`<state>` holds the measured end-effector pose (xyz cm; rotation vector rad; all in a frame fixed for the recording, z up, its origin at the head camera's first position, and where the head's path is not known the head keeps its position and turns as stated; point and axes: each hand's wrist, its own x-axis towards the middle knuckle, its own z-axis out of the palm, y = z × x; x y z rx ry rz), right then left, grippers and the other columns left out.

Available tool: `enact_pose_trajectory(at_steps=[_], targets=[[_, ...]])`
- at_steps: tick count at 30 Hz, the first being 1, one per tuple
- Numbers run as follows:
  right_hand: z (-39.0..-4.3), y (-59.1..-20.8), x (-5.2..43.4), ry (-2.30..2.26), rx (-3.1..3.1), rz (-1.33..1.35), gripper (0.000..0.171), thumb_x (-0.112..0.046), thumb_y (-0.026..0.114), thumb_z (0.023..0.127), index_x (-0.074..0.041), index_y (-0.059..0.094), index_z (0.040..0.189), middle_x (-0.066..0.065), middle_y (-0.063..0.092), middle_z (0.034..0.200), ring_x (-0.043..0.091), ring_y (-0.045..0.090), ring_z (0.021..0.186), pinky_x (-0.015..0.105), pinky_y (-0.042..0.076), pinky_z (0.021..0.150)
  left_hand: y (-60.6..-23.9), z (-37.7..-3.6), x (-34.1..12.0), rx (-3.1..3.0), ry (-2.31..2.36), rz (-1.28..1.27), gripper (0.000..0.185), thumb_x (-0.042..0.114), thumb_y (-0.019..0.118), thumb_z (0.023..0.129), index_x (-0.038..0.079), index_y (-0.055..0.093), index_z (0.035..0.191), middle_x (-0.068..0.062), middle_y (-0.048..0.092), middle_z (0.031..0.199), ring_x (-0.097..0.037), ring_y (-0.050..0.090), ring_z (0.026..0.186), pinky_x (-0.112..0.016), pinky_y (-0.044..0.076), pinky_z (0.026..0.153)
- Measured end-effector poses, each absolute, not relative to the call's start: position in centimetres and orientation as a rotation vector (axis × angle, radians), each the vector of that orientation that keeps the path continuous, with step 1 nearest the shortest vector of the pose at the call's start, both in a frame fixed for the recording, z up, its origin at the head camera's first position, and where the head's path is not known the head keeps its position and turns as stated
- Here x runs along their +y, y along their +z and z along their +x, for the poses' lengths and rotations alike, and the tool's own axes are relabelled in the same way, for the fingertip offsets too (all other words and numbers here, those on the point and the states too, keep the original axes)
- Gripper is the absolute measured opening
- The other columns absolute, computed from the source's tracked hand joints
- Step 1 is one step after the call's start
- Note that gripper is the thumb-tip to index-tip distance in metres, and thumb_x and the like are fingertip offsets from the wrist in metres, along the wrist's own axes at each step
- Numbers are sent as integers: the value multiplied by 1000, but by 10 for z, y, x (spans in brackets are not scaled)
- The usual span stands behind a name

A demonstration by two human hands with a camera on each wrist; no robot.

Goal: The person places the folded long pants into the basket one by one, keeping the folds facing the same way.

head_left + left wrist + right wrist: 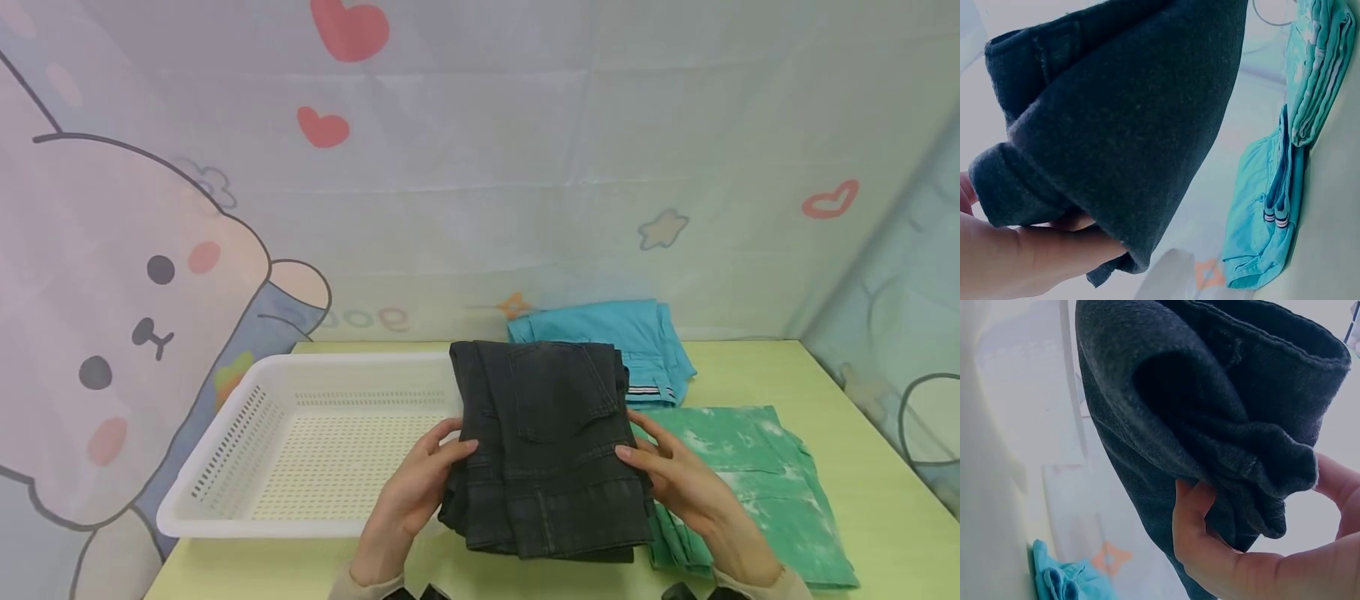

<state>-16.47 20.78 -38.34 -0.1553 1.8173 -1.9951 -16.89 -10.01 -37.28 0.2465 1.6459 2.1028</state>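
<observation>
Holding the folded black jeans [547, 450] from both sides, the left hand [420, 487] grips the left edge and the right hand [686, 479] grips the right edge, fingers curled under the fabric. Jeans position: raised above the desk [862, 467], overlapping the right rim of the white basket [247, 450]. Folded green garment [757, 492] lies just right of the jeans; folded blue garment [622, 342] lies behind them

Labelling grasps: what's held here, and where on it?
Both hands hold the folded dark jeans. The left hand grips its left edge, the right hand its right edge, thumbs on top and fingers curled underneath.
</observation>
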Motion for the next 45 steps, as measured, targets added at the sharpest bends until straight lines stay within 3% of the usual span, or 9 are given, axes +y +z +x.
enact_pose_trajectory(at_steps=[5, 12, 18, 25, 29, 33, 40, 42, 45], targets=[[-164, -383, 204, -2015, 1799, -176, 72, -20, 43, 94, -19, -8, 144, 24, 3, 148, 19, 41, 121, 44, 34, 99, -368, -169, -107, 1668, 2074, 303, 30, 23, 48, 92, 14, 36, 118, 6, 59, 99, -9, 59, 89, -37, 44, 87], [-164, -383, 194, -2041, 1762, -181, 72, -20, 44, 94, -18, -8, 144, 22, 3, 148, 14, 41, 121, 43, 35, 99, -363, -168, -118, 1696, 2051, 377, 46, 25, 48, 92, 9, 29, 131, 8, 54, 113, -8, 56, 100, -38, 42, 92], [-165, -383, 188, -2053, 1744, -197, 74, -20, 45, 93, -18, -10, 144, 23, 3, 148, 4, 48, 110, 42, 35, 99, -362, -167, -123, 1744, 2044, 322, 54, 24, 49, 91, 7, 25, 137, -6, 42, 129, -11, 51, 106, -38, 41, 94], [-166, -382, 184, -2068, 1746, -205, 74, -20, 45, 93, -19, -9, 144, 22, 4, 148, 7, 47, 113, 41, 34, 100, -362, -168, -127, 1719, 2058, 257, 57, 24, 48, 92, 10, 20, 140, -6, 40, 129, -10, 51, 106, -36, 42, 93], [-165, -380, 180, -2064, 1757, -172, 73, -20, 46, 93, -19, -6, 144, 21, 6, 148, 8, 47, 113, 41, 36, 99, -361, -168, -128, 1739, 2045, 243, 58, 23, 45, 93, 9, 16, 141, -16, 23, 144, -21, 39, 123, -40, 35, 101], [-165, -379, 178, -2067, 1755, -173, 75, -20, 47, 92, -18, -7, 144, 22, 7, 148, 8, 48, 112, 41, 37, 98, -361, -169, -129, 1757, 2041, 223, 58, 21, 42, 94, 7, 13, 142, -17, 11, 148, -34, 20, 133, -45, 26, 106], [-167, -381, 177, -2076, 1725, -222, 75, -20, 46, 93, -16, -8, 144, 24, 7, 147, 5, 51, 108, 40, 39, 97, -361, -168, -131, 1771, 2133, 181, 49, 24, 40, 94, 2, 28, 137, -13, 18, 145, -30, 13, 134, -52, 17, 107], [-167, -381, 177, -2073, 1719, -221, 75, -20, 46, 93, -16, -8, 144, 24, 8, 147, 4, 52, 107, 39, 39, 96, -362, -168, -132, 1753, 2146, 169, 48, 27, 38, 95, 3, 30, 136, -12, 18, 145, -31, 16, 132, -50, 21, 106], [-166, -381, 175, -2064, 1721, -220, 74, -20, 47, 93, -16, -7, 144, 24, 9, 147, 5, 52, 107, 39, 40, 96, -362, -168, -134, 1729, 2129, 174, 47, 35, 35, 96, 9, 33, 135, -9, 26, 138, -28, 32, 123, -41, 33, 100]])
